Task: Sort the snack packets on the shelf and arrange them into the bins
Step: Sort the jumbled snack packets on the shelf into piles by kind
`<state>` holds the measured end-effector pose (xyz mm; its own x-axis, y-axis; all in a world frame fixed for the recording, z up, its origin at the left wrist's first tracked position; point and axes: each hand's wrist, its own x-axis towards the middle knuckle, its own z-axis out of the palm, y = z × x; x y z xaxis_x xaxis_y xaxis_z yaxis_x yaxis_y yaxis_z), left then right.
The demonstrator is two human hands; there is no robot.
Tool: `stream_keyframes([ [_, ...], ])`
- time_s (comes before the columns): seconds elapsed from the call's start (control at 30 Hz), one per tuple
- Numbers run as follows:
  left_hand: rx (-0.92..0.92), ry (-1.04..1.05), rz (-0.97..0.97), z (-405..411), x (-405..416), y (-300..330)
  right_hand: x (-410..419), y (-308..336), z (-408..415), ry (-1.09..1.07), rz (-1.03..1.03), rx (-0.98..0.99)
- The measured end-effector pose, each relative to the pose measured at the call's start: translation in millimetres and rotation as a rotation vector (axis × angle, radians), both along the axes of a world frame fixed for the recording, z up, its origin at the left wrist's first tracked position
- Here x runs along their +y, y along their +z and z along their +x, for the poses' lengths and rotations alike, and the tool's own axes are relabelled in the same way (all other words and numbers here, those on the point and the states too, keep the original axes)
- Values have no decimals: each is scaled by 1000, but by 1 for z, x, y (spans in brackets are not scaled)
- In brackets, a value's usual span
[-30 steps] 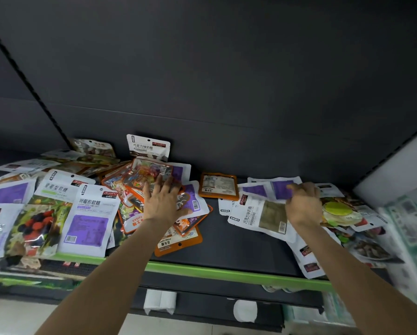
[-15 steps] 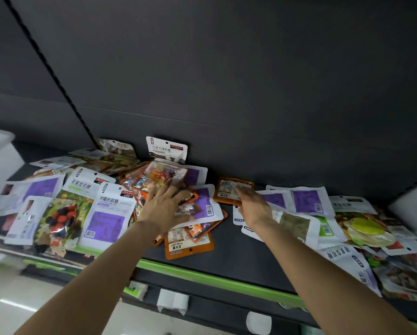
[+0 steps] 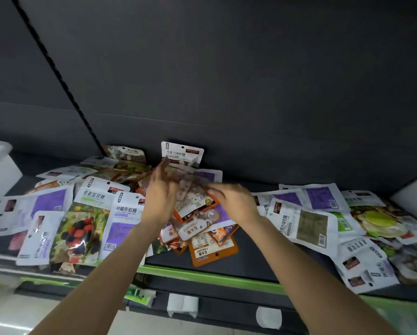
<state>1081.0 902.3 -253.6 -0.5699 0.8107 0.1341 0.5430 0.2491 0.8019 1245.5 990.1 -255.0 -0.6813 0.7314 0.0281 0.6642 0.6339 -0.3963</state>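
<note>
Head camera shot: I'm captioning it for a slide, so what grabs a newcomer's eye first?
Both hands meet over the middle heap of orange snack packets: the left hand and right hand blur there together. White and purple packets sprawl to either side along the dark shelf with its green front edge.

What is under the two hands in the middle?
A heap of orange snack packets lies under the left hand and right hand. Packets deeper in the heap are covered.

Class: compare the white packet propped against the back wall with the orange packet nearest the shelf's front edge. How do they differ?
The white packet stands upright against the wall; the orange packet lies flat. The white packet sits behind the pile, the orange packet in front. Their base colours differ. Both are sealed pouches with a hang hole.
</note>
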Motion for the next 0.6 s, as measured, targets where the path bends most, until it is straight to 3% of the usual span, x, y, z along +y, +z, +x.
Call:
stream_keyframes([
  [0.07,309,-9,66,-1,0,4,-6,-8,-5,122,-381,115],
  [0.13,573,-284,-103,1,4,4,-7,-16,-1,-41,-518,318],
  [0.17,595,-404,-287,3,7,4,-4,-20,2,-157,-491,382],
  [0.23,656,-517,-572,6,10,1,5,-29,10,-295,-392,287],
  [0.3,720,-508,-611,6,10,-4,10,-32,12,-345,-468,127],
  [0.4,678,-392,-615,-1,3,-9,9,-35,2,-377,-595,158],
  [0.6,593,-308,-667,6,10,-8,9,-32,-2,-387,-268,107],
])
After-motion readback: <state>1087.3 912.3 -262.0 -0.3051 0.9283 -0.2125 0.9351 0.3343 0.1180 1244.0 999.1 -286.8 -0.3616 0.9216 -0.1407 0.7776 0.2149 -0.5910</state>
